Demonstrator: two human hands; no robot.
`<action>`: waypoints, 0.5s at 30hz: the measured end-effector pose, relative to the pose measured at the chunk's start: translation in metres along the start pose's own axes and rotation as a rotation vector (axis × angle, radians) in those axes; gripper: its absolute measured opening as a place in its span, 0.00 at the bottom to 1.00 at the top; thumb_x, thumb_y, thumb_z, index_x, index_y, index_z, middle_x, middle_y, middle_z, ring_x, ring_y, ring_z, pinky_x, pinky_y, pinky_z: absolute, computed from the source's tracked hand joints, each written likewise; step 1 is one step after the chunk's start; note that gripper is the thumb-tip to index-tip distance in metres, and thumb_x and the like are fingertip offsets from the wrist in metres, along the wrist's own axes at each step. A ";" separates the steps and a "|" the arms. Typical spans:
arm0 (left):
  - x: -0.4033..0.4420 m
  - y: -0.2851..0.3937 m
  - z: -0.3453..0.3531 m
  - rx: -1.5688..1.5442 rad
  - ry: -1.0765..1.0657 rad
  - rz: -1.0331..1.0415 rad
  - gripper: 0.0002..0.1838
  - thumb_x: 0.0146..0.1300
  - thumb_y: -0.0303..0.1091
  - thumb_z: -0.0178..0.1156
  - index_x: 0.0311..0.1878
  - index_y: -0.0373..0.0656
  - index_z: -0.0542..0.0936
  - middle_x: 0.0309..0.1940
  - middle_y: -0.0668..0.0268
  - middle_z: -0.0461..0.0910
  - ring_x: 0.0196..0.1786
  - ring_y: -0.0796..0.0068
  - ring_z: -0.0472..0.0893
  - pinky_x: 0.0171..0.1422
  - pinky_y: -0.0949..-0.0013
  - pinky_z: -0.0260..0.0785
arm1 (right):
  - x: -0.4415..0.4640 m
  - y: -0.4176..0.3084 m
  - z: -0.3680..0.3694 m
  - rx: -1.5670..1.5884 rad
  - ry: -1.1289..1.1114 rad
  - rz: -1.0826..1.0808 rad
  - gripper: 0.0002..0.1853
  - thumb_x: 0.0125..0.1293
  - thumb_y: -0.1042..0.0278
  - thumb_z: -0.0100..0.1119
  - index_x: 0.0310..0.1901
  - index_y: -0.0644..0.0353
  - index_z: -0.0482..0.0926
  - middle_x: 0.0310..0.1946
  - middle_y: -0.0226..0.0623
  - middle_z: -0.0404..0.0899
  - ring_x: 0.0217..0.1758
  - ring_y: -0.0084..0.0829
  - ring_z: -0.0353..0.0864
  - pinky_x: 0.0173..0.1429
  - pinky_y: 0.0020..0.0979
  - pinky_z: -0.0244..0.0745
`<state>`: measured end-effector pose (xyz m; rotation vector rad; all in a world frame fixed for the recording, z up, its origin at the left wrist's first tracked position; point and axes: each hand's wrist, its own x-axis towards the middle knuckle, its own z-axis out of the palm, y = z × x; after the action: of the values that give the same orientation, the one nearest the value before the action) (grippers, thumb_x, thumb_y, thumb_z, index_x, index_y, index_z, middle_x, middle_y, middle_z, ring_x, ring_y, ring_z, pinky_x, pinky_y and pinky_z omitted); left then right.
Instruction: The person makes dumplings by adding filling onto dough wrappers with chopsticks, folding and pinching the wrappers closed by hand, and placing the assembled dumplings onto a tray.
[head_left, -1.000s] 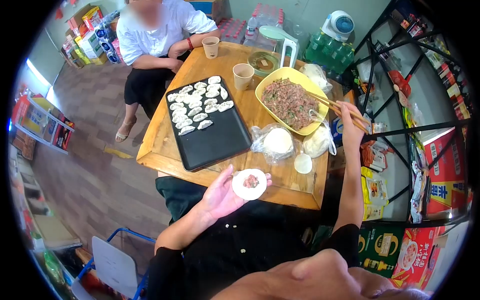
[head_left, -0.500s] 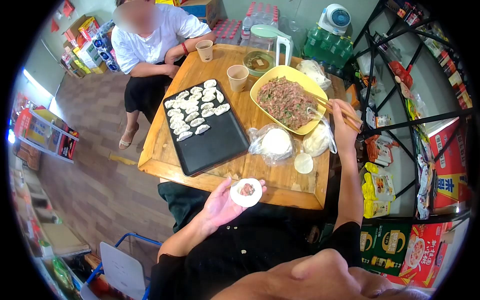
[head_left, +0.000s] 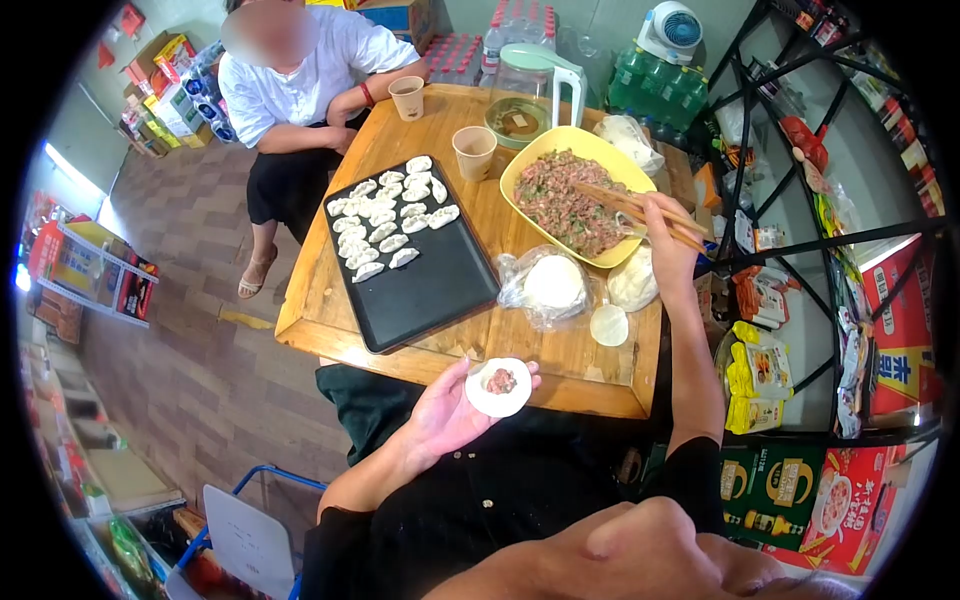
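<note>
On the fingers of my left hand [head_left: 447,408], palm up near the table's front edge, rests a round dumpling wrapper [head_left: 486,402] with a lump of meat filling [head_left: 501,381] on it. My right hand [head_left: 670,247] grips wooden chopsticks [head_left: 640,212], their tips in the minced meat [head_left: 563,196] of a yellow bowl [head_left: 516,209]. A spoon handle shows at the bowl's right side. Left of the bowl, several folded dumplings [head_left: 382,232] lie on a black baking tray [head_left: 425,285]. Below the bowl sit a bag with white wrappers [head_left: 552,283] and a single wrapper [head_left: 608,325].
Two paper cups [head_left: 474,154] and a lidded pitcher [head_left: 520,105] stand at the table's back. Another person [head_left: 300,90] sits at the far left corner. Metal shelves [head_left: 790,200] with packages flank my right arm. A folding chair [head_left: 250,535] stands at lower left.
My right hand and the chopsticks have shifted left, and the tips reach further into the meat. The left hand with its wrapper has moved slightly right.
</note>
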<state>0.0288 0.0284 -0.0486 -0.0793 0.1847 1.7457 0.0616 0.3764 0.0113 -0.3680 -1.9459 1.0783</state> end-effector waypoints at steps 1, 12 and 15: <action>0.000 0.001 0.000 0.000 0.000 0.002 0.37 0.77 0.52 0.41 0.73 0.26 0.57 0.75 0.45 0.57 0.77 0.50 0.58 0.83 0.57 0.47 | 0.000 -0.002 0.001 0.046 0.038 -0.025 0.09 0.71 0.72 0.59 0.44 0.71 0.82 0.39 0.36 0.84 0.42 0.23 0.83 0.47 0.25 0.78; -0.003 0.000 -0.002 0.020 -0.013 0.016 0.36 0.77 0.52 0.41 0.72 0.27 0.59 0.74 0.46 0.59 0.77 0.51 0.59 0.82 0.58 0.48 | 0.011 0.017 -0.009 -0.031 -0.024 -0.049 0.10 0.73 0.72 0.55 0.49 0.71 0.79 0.43 0.40 0.83 0.46 0.28 0.85 0.52 0.26 0.78; -0.003 -0.001 -0.002 0.035 -0.004 0.028 0.36 0.76 0.51 0.41 0.72 0.27 0.59 0.74 0.46 0.59 0.77 0.50 0.60 0.82 0.57 0.48 | 0.013 0.011 -0.002 -0.014 0.005 -0.034 0.09 0.71 0.72 0.58 0.45 0.71 0.80 0.40 0.36 0.83 0.42 0.23 0.82 0.47 0.26 0.76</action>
<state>0.0297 0.0255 -0.0504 -0.0475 0.2142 1.7702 0.0540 0.3924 0.0102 -0.3442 -1.9497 1.0417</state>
